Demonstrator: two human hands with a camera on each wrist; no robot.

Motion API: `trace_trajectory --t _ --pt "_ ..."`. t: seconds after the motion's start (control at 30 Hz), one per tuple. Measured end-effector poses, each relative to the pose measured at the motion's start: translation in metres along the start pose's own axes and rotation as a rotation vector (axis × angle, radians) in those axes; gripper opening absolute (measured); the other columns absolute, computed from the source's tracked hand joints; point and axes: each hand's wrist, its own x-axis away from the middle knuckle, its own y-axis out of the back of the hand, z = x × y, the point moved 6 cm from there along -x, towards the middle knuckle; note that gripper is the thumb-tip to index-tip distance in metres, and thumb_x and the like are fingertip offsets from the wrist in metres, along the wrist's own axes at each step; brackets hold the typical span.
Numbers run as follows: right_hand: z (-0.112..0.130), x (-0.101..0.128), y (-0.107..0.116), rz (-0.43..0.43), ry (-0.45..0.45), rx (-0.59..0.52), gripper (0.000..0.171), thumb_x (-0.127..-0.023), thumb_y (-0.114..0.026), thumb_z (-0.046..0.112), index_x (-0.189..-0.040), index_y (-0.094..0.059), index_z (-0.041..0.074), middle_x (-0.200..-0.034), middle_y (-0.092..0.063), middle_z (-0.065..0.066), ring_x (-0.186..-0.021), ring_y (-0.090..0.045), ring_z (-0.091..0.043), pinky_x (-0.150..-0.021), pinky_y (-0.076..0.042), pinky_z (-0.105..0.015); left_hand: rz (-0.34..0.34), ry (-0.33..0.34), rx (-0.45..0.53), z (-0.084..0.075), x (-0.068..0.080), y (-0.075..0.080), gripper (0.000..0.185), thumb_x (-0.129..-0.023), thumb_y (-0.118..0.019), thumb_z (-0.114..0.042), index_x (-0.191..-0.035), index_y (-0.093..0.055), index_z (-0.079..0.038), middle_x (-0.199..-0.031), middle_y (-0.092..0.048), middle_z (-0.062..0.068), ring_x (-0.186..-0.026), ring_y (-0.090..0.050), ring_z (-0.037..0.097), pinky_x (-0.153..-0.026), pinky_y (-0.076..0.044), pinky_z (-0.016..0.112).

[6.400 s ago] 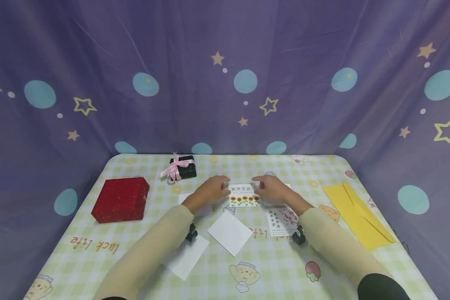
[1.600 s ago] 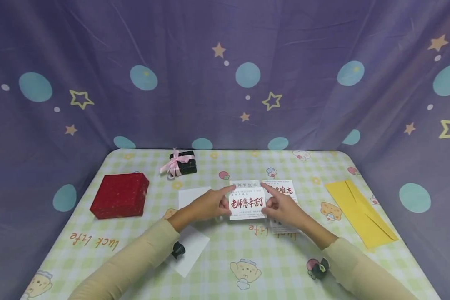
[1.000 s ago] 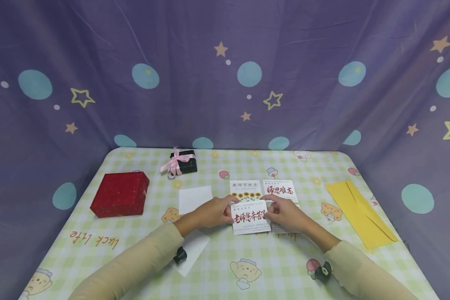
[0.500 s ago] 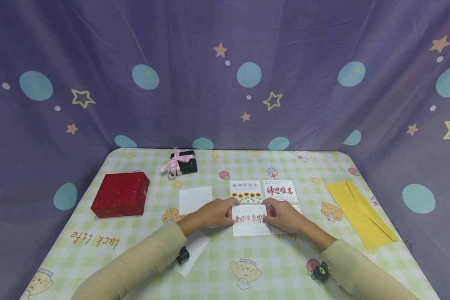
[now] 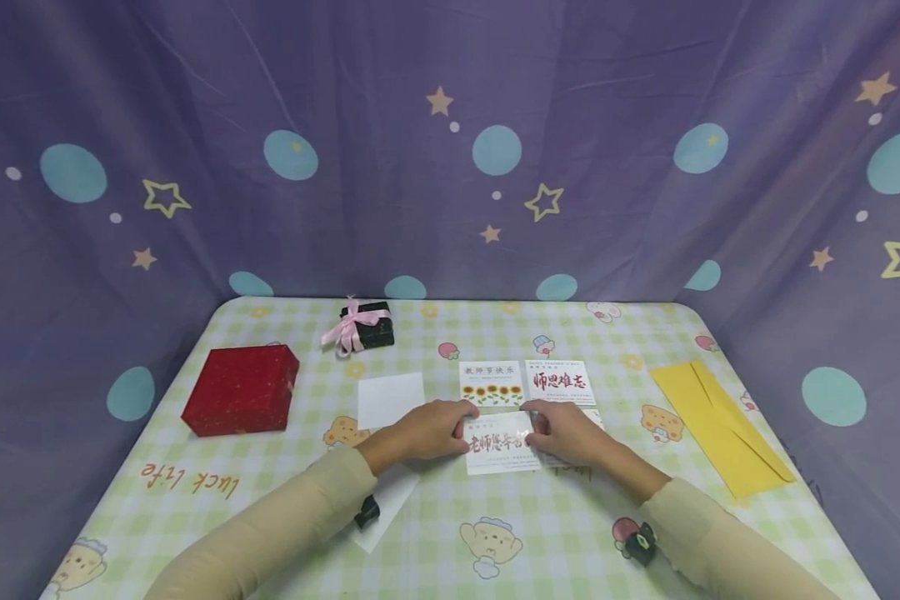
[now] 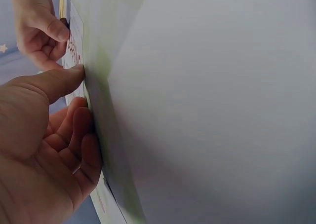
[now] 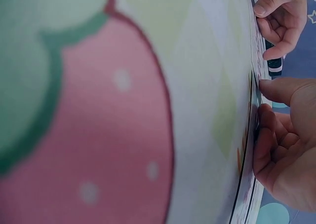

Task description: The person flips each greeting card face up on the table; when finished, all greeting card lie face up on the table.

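A white greeting card (image 5: 501,457) with red writing lies in the middle of the table. My left hand (image 5: 429,429) pinches its left edge, thumb low and index finger near the upper corner. At the opposite edge, my right hand (image 5: 570,432) holds it in the same way. Just above lies a sunflower card (image 5: 491,372), and beside that another red-lettered card (image 5: 560,382). A further card (image 5: 594,417) is mostly hidden under my right hand. In the left wrist view, the left thumb touches the edge of the held card (image 6: 76,46).
Two blank white cards (image 5: 391,400) lie left of centre, the nearer partly under my left forearm. A red box (image 5: 242,390) sits at the left, a black gift box (image 5: 375,327) with pink ribbon at the back, and a yellow envelope (image 5: 720,427) at the right.
The blank card that lay askew in the middle is gone from there. The red-lettered card came down from over the sunflower card to just below it, and both hands moved with it.
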Motion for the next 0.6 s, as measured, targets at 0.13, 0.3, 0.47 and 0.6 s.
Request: trace_trajectory --t 0.13,0.3,0.47,0.6 --pt "0.0007 0.0000 -0.0002 0.002 0.004 0.004 0.054 -0.087 -0.076 0.017 -0.137 -0.061 0.002 -0.071 -0.057 0.012 -0.059 -0.048 -0.002 -0.060 -0.042 -0.021 0.000 0.004 -0.004 0.0007 0.0008 -0.0004 0.049 -0.090 -0.077 -0.028 -0.133 -0.061 -0.012 -0.079 -0.055 -0.013 -0.069 -0.049 0.003 -0.070 -0.042 0.023" --pt "0.0001 0.0009 -0.0007 0.010 0.003 -0.004 0.055 -0.088 -0.076 0.018 -0.139 -0.059 0.005 -0.072 -0.057 0.012 -0.060 -0.049 -0.002 -0.059 -0.043 -0.021 0.009 0.006 -0.001 0.0010 0.0004 -0.0011 0.049 -0.090 -0.077 -0.028 -0.133 -0.062 -0.012 -0.079 -0.055 -0.012 -0.070 -0.049 0.003 -0.071 -0.042 0.023" --pt "0.0020 0.0004 -0.0004 0.019 0.007 0.004 0.053 -0.088 -0.078 0.019 -0.138 -0.062 0.011 -0.073 -0.057 0.012 -0.061 -0.049 -0.002 -0.060 -0.043 -0.021 0.016 0.009 0.008 0.0004 0.0001 -0.0001 0.049 -0.090 -0.077 -0.027 -0.134 -0.062 -0.011 -0.080 -0.055 -0.011 -0.071 -0.049 0.004 -0.070 -0.042 0.023" --pt "0.0027 0.0001 -0.0003 0.026 0.004 0.006 0.048 -0.088 -0.078 0.019 -0.133 -0.065 0.010 -0.073 -0.057 0.012 -0.062 -0.049 -0.003 -0.061 -0.043 -0.021 0.018 0.004 0.014 -0.0007 0.0004 0.0013 0.048 -0.091 -0.076 -0.026 -0.134 -0.061 -0.010 -0.080 -0.055 -0.010 -0.071 -0.049 0.004 -0.071 -0.042 0.023"
